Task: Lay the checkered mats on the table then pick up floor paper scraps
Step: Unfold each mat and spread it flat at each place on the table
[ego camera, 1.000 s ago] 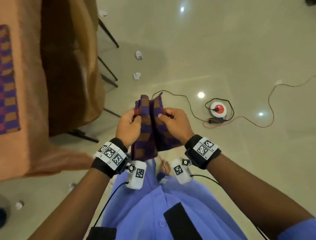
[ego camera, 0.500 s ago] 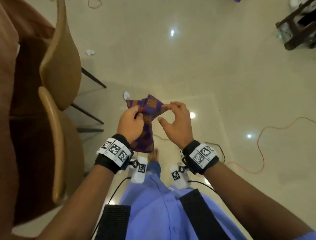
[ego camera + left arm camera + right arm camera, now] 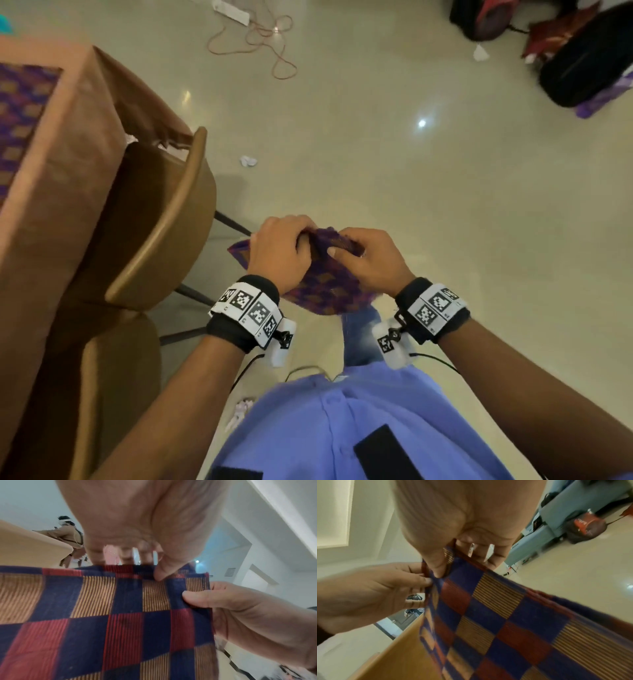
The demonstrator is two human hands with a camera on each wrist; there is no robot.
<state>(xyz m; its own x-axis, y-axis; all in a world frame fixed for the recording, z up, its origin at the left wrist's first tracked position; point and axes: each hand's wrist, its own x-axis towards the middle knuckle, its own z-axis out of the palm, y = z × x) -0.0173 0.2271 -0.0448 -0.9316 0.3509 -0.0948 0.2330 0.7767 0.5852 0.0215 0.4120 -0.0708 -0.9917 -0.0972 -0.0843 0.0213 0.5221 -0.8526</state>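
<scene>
**Checked cloth, two hands, mid-air**

Purple, red and gold checks fill the middle of the head view: a folded mat [image 3: 329,277] is up off the floor, held in front of the body between both hands. The left hand [image 3: 279,255] grips its top edge, fingers curled over the far side and thumb [image 3: 163,573] pressed on the near face. The right hand [image 3: 371,262] pinches the same edge just beside it, thumb [image 3: 436,568] on the cloth and fingers behind. The two thumbs sit close together at one corner, almost touching. From the wrist views the mat hangs down from that pinched edge, layers doubled along the side.

Over on the left, a table [image 3: 51,212] draped in brown cloth carries a second mat [image 3: 24,116], lying flat on top. A tan chair [image 3: 164,222] stands pushed against that table, near the left hand.

Down on the pale floor [image 3: 445,212], a crumpled paper scrap [image 3: 248,161] lies beyond the chair, well apart from the hands. Another scrap [image 3: 239,409] lies near the person's feet. A red cable [image 3: 260,37] loops at the top, and dark bags [image 3: 582,58] sit in the far right corner.
</scene>
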